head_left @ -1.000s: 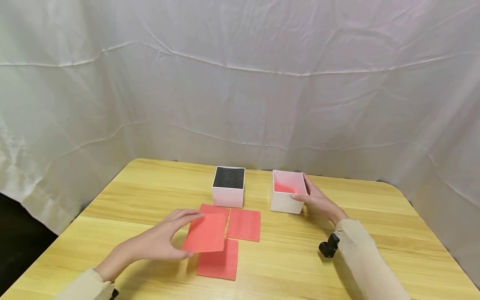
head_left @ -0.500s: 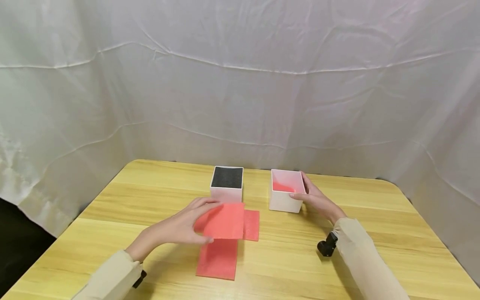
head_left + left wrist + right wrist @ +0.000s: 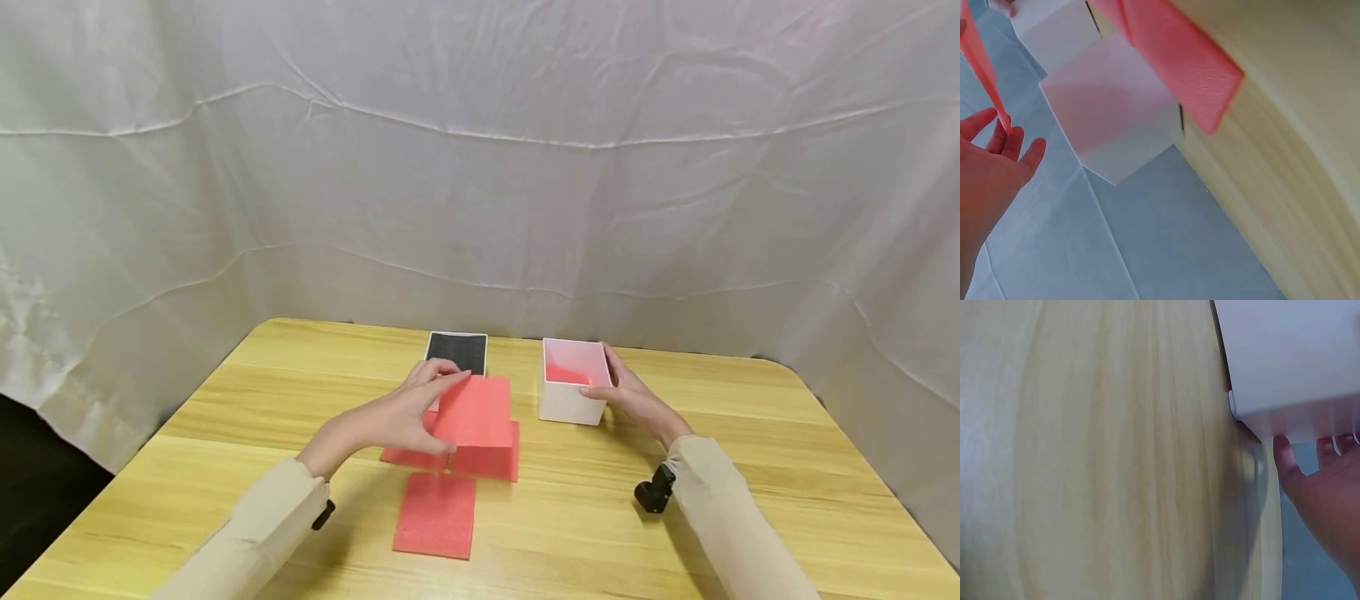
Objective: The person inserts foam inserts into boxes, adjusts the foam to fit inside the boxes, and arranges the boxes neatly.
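My left hand (image 3: pixel 441 412) pinches a red foam sheet (image 3: pixel 478 408) and holds it in the air, tilted, in front of a white box lined with black foam (image 3: pixel 459 348). In the left wrist view the held sheet (image 3: pixel 982 69) shows edge-on above my fingers (image 3: pixel 1010 147), with that white box (image 3: pixel 1113 119) beyond. To the right stands a second white box (image 3: pixel 570 404) with a red sheet lying inside it. My right hand (image 3: pixel 609 377) grips its right wall, thumb on the near side. In the right wrist view the thumb (image 3: pixel 1286 456) touches this box (image 3: pixel 1291 356).
Three more red foam sheets lie on the wooden table (image 3: pixel 750 467): one nearest me (image 3: pixel 437 515), one under the held sheet (image 3: pixel 495 462), one to its left (image 3: pixel 408 457). White cloth hangs behind the table. The left edge drops off to a dark floor.
My left hand has lifted the red sheet and carried it right and away from me, toward the boxes. The right hand has stayed on the white box.
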